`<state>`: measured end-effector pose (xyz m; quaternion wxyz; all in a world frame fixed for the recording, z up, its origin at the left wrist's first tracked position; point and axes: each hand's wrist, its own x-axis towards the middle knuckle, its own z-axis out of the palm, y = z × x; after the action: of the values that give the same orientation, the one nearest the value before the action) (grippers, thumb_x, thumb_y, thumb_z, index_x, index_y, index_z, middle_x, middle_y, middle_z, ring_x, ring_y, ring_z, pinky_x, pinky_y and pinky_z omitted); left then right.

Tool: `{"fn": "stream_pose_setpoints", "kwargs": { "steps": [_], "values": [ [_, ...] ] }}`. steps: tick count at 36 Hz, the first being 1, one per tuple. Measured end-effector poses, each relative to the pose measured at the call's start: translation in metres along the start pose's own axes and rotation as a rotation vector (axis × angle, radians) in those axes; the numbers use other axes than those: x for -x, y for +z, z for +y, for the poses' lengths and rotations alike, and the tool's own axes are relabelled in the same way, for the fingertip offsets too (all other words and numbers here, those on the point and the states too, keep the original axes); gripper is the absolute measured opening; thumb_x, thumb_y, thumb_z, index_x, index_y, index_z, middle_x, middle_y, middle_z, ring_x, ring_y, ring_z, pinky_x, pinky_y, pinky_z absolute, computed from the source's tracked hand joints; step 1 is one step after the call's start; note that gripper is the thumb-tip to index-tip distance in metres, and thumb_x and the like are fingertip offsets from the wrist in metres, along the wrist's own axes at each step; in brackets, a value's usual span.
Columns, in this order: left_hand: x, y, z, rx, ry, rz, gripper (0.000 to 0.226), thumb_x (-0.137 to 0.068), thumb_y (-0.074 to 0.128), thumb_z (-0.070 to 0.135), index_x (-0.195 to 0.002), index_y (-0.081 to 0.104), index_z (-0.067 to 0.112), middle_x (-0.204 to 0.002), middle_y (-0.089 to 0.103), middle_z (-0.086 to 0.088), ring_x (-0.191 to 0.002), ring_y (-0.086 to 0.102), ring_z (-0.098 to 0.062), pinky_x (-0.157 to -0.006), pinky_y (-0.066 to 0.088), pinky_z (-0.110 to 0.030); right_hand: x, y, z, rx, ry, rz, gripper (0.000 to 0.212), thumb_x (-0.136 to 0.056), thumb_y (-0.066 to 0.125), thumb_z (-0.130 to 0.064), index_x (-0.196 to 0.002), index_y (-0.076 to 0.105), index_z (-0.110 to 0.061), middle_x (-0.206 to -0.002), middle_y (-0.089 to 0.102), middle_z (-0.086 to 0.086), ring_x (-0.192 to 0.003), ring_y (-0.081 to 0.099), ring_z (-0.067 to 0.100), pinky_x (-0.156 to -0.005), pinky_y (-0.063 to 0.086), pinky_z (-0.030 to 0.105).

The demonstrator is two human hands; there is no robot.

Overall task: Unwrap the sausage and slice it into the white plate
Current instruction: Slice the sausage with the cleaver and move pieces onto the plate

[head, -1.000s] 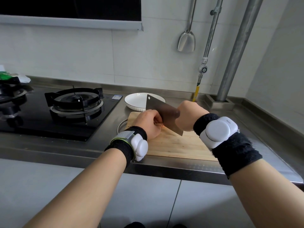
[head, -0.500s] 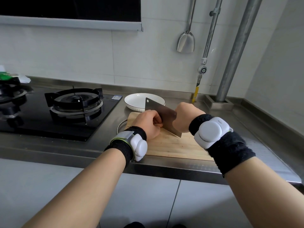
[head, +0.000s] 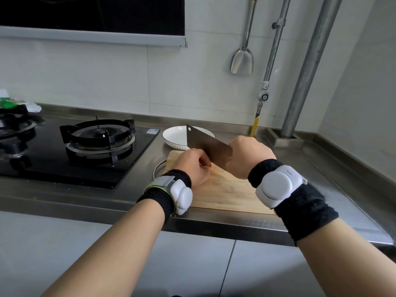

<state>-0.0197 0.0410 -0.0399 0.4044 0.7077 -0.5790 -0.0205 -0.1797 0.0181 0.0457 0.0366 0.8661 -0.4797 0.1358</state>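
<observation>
Our right hand [head: 246, 155] gripped the knife [head: 205, 144]. At its nine o'clock our left hand [head: 192, 166] curled on the board [head: 225, 189], holding we couldn't tell what.

We log a steel counter [head: 317, 161] across mid frame: black gas hob [head: 53, 166] at left, white plate [head: 173, 136] at centre, wooden cutting board [head: 225, 194] just below it, green packet [head: 8, 102] at far left.

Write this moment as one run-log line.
right hand: grips cleaver | left hand: curled beside cleaver, over cutting board | sausage: hidden | white plate: no slices seen
</observation>
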Motion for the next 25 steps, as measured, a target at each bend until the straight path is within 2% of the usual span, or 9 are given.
{"fn": "stream_pose_setpoints", "kwargs": {
  "steps": [2,4,7,10,13,16,18,22,25],
  "values": [
    [-0.001,0.000,-0.001,0.044,-0.064,0.019,0.012,-0.072,0.071,0.027,-0.065,0.062,0.030,-0.074,0.063,0.017,-0.073,0.058,-0.001,-0.058,0.036,-0.008,0.000,-0.001,0.002,-0.018,0.004,0.013,0.010,-0.074,0.052,-0.023,-0.080,0.059,-0.018,-0.071,0.058,0.001,-0.060,0.057,0.024,-0.059,0.047,0.029],
    [-0.003,0.000,-0.001,0.164,-0.165,0.021,0.010,-0.068,0.074,0.026,-0.064,0.064,0.027,-0.072,0.064,0.015,-0.072,0.060,-0.002,-0.059,0.043,-0.013,-0.001,-0.001,0.004,-0.065,0.007,0.018,0.014,-0.073,0.050,-0.026,-0.079,0.060,-0.018,-0.070,0.058,0.000,-0.060,0.058,0.024,-0.058,0.048,0.028],
    [-0.003,-0.006,0.003,0.636,-0.325,0.007,0.015,-0.071,0.060,0.005,-0.061,0.064,0.016,-0.086,0.065,-0.012,-0.079,0.069,-0.024,-0.071,0.060,-0.037,-0.004,0.001,0.009,-0.170,0.032,0.025,0.007,-0.076,0.053,-0.021,-0.073,0.058,-0.018,-0.070,0.060,0.001,-0.063,0.060,0.024,-0.057,0.049,0.028],
    [-0.004,-0.016,0.008,0.977,-0.485,0.082,0.009,-0.077,0.055,-0.003,-0.072,0.061,0.001,-0.090,0.058,-0.018,-0.078,0.060,-0.027,-0.058,0.060,-0.042,-0.009,0.002,0.017,-0.327,0.070,0.048,0.014,-0.079,0.055,-0.016,-0.065,0.056,-0.015,-0.066,0.060,0.003,-0.061,0.058,0.024,-0.053,0.047,0.027],
    [-0.014,-0.026,0.010,1.127,-0.599,0.112,0.019,-0.094,0.054,0.017,-0.084,0.059,0.001,-0.084,0.058,-0.016,-0.077,0.059,-0.026,-0.056,0.057,-0.031,-0.011,0.002,0.022,-0.576,0.129,0.048,0.015,-0.081,0.057,-0.013,-0.072,0.064,-0.004,-0.059,0.063,0.007,-0.047,0.060,0.022,-0.044,0.052,0.029],
    [-0.029,-0.035,0.008,1.231,-0.667,0.032,0.059,-0.100,0.038,0.050,-0.105,0.061,-0.004,-0.101,0.063,-0.019,-0.095,0.062,-0.030,-0.091,0.052,-0.036,-0.011,0.006,0.022,-0.900,0.212,0.020,0.013,-0.081,0.056,-0.006,-0.081,0.067,0.001,-0.046,0.059,0.005,-0.036,0.049,0.017,-0.039,0.039,0.024],
    [-0.036,-0.041,0.009,1.275,-0.676,-0.034,0.072,-0.096,0.034,0.060,-0.112,0.059,-0.006,-0.106,0.062,-0.020,-0.097,0.061,-0.033,-0.099,0.049,-0.039,-0.012,0.009,0.020,-1.129,0.285,-0.047,0.010,-0.084,0.056,-0.002,-0.087,0.065,0.002,-0.044,0.060,0.005,-0.039,0.044,0.018,-0.042,0.035,0.024],
    [-0.041,-0.046,0.019,1.442,-0.687,-0.249,0.083,-0.092,0.027,0.069,-0.123,0.055,-0.004,-0.114,0.063,-0.021,-0.097,0.062,-0.038,-0.097,0.048,-0.049,-0.020,0.012,0.016,-1.417,0.426,-0.213,0.011,-0.089,0.063,-0.001,-0.098,0.062,0.004,-0.065,0.065,0.015,-0.040,0.044,0.017,-0.043,0.037,0.023],
    [-0.041,-0.042,0.028,1.575,-0.684,-0.356,0.075,-0.095,0.027,0.063,-0.127,0.052,0.000,-0.107,0.067,-0.019,-0.095,0.068,-0.041,-0.083,0.053,-0.058,-0.027,0.015,0.012,-1.512,0.481,-0.314,0.014,-0.090,0.063,-0.002,-0.103,0.060,0.003,-0.079,0.065,0.019,-0.041,0.045,0.016,-0.043,0.037,0.022]
  ]
}}
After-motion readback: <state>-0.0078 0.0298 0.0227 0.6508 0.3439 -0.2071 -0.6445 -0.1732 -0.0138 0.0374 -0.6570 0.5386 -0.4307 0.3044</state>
